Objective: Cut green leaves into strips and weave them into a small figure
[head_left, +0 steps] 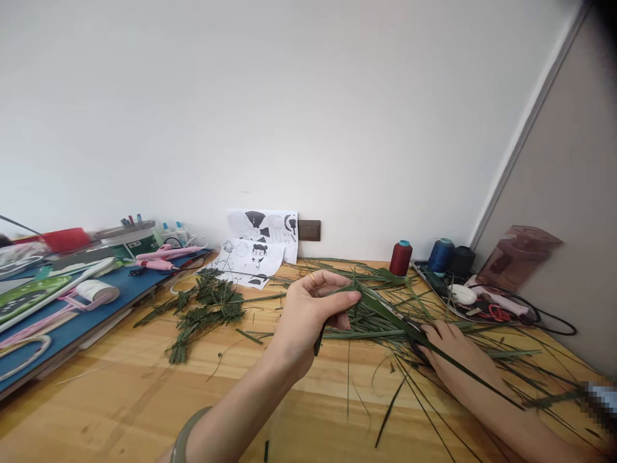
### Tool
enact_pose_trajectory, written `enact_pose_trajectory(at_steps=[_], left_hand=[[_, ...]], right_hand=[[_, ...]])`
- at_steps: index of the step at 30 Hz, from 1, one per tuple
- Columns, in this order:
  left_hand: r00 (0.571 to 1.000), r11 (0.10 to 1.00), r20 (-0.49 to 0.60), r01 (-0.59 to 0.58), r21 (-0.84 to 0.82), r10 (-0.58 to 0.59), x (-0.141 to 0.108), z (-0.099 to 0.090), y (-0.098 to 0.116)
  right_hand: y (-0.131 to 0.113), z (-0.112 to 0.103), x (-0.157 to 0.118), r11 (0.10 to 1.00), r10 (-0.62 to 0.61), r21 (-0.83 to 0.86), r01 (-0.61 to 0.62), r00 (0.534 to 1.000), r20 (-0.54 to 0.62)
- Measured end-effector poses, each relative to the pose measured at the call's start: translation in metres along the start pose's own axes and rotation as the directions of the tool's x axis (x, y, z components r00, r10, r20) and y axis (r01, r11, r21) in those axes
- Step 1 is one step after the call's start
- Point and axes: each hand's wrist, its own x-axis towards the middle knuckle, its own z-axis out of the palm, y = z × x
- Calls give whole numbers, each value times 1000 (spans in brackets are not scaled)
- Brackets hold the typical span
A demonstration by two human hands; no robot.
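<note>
My left hand [313, 308], with a gold ring, pinches a long green leaf blade [463, 368] between thumb and finger above the wooden table. The blade slants down to the right, passing over my right hand [446, 347]. My right hand is closed round the dark handles of scissors [412, 326], whose metal blades point up-left along the leaf. Many loose green blades [371, 321] lie beneath and behind both hands. Left of them sits a bunch of dark green woven leaf pieces [212, 305].
Printed sheets [250, 257] lean against the wall. A red thread spool [400, 258] stands behind the leaves, near a tray [424, 280] with blue and dark spools. A pink glue gun [164, 254] and other tools lie on the blue board [130, 286] at left. A pinkish container [520, 257] is at right.
</note>
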Motion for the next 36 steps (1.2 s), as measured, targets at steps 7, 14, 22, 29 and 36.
enact_pose_trajectory(at_steps=[7, 14, 22, 29, 36], left_hand=[[999, 998, 36, 38, -43, -37, 1, 1, -2], [995, 994, -2, 103, 21, -103, 6, -2, -3], [994, 984, -105, 29, 177, -11, 6, 3, -2], [999, 961, -48, 16, 278, -3, 4, 0, -1], [998, 958, -49, 52, 281, -40, 3, 1, 1]], right_hand=[[10, 5, 0, 990, -23, 141, 31, 998, -60], [32, -38, 17, 821, 322, 466, -331, 941, 101], [17, -106, 2, 944, 131, 314, -105, 989, -63], [19, -102, -4, 997, -51, 43, 64, 968, -245], [28, -93, -11, 992, -97, -113, 64, 944, -316]])
